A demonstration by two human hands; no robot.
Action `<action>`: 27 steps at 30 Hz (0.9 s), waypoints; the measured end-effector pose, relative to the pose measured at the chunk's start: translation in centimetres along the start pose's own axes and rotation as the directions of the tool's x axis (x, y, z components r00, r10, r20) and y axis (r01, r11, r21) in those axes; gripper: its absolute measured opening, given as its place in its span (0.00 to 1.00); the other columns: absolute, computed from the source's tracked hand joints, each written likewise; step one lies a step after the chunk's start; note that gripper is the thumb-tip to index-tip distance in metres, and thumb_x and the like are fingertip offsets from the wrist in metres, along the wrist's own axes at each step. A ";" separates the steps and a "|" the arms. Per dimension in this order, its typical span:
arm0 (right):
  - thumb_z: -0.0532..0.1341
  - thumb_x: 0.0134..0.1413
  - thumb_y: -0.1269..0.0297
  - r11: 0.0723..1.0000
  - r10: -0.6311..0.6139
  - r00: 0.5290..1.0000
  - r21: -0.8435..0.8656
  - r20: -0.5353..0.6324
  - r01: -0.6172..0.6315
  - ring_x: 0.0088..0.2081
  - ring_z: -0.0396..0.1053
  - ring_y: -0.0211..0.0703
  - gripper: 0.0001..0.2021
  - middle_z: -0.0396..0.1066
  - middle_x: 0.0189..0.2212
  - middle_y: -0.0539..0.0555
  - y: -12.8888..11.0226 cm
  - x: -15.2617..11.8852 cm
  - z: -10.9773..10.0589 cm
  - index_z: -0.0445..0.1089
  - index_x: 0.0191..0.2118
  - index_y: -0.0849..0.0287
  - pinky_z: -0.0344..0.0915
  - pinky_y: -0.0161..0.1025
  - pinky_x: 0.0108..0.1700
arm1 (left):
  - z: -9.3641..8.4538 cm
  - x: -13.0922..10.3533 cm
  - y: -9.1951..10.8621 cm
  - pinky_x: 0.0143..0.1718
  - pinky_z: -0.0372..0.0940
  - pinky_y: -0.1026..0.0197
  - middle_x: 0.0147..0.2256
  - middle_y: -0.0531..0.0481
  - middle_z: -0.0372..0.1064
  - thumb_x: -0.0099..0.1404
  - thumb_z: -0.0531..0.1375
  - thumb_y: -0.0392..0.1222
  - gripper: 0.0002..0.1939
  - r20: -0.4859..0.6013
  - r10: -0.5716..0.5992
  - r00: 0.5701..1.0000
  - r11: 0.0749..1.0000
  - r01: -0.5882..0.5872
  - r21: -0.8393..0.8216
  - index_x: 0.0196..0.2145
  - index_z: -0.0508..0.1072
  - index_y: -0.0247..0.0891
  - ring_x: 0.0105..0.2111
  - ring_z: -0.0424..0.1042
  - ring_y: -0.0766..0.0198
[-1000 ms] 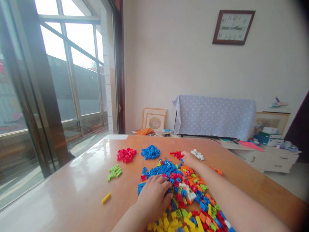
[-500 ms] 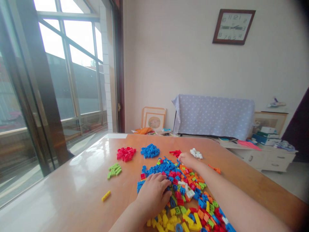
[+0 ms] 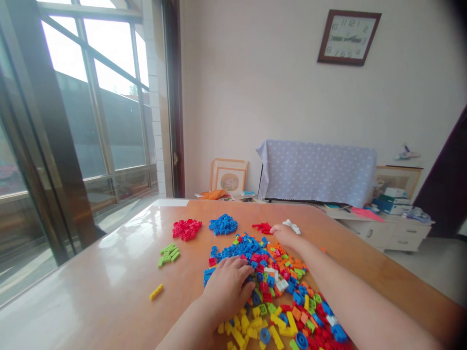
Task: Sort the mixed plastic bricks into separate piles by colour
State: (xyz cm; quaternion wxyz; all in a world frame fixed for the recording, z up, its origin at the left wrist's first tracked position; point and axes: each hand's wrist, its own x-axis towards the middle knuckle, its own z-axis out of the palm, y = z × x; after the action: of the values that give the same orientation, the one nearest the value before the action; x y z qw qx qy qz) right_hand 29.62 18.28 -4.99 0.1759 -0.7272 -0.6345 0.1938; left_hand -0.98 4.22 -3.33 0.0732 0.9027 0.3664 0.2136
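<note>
My left hand lies palm down over the left side of a mixed heap of toy building bricks, its fingers stretched out and a little apart. What lies under its palm is hidden. Past the heap's far edge, my right hand has its fingers drawn together. Its fingertips are at the right end of a small group of red bricks; any piece between them is too hidden to make out. Just behind that hand are white bricks, partly covered by it.
Separate piles of red bricks, blue bricks and green bricks sit to the left. A lone yellow brick lies on the glossy wooden table. Beyond the table stands a low white cabinet.
My right hand has moved slightly farther off, from the heap's edge to the red group. The left hand stays over the heap. The whole view has shifted slightly.
</note>
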 end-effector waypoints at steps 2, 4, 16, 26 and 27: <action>0.62 0.67 0.56 0.999 0.037 0.999 -0.002 0.010 -0.037 0.51 0.72 0.49 0.17 0.71 0.55 0.57 0.5 -0.4 -0.4 0.70 0.56 0.59 0.73 0.50 0.52 | -0.1 0.0 0.0 0.57 0.64 0.45 0.52 0.48 0.73 0.70 0.58 0.48 0.15 -0.002 0.001 1.000 1.000 -0.001 -0.004 0.52 0.74 0.49 0.55 0.69 0.48; 0.62 0.67 0.56 0.998 0.061 0.998 0.009 0.021 -0.061 0.51 0.72 0.49 0.17 0.71 0.55 0.57 0.7 -1.0 -0.6 0.70 0.56 0.59 0.73 0.50 0.52 | -0.1 0.0 0.0 0.57 0.64 0.45 0.52 0.48 0.73 0.70 0.58 0.48 0.15 0.000 0.007 1.000 1.000 -0.007 -0.005 0.52 0.74 0.49 0.55 0.69 0.48; 0.57 0.61 0.66 0.984 -0.014 0.999 0.176 -0.037 0.020 0.35 0.74 0.40 0.13 0.77 0.32 0.51 0.7 -9.1 -4.6 0.76 0.47 0.57 0.67 0.34 0.34 | -0.2 0.3 0.0 0.55 0.65 0.50 0.49 0.48 0.74 0.73 0.55 0.46 0.13 0.010 0.046 0.999 0.999 -0.046 0.006 0.50 0.76 0.48 0.51 0.71 0.52; 0.64 0.53 0.38 0.984 -0.174 0.984 -0.027 0.034 0.175 0.56 0.69 0.60 0.35 0.69 0.60 0.59 4.4 -22.3 -7.1 0.69 0.63 0.48 0.66 0.51 0.58 | -0.1 0.6 -0.1 0.51 0.66 0.53 0.46 0.47 0.74 0.74 0.52 0.44 0.13 0.003 0.074 0.997 0.997 -0.074 -0.017 0.48 0.76 0.47 0.48 0.71 0.54; 0.65 0.51 0.36 0.979 -0.195 0.978 -0.042 0.070 0.198 0.62 0.64 0.63 0.39 0.64 0.65 0.59 4.7 -23.5 -6.8 0.65 0.66 0.46 0.61 0.53 0.63 | 0.0 0.6 -0.1 0.51 0.66 0.53 0.46 0.47 0.74 0.74 0.52 0.44 0.13 0.001 0.074 0.997 0.997 -0.074 -0.015 0.48 0.76 0.47 0.48 0.71 0.54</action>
State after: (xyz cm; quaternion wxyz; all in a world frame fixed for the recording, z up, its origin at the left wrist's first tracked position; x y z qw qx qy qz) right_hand 34.28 -5.73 -0.14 0.1553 -0.6584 -0.7132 0.1838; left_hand -0.71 4.69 -3.16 0.0722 0.9152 0.3311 0.2180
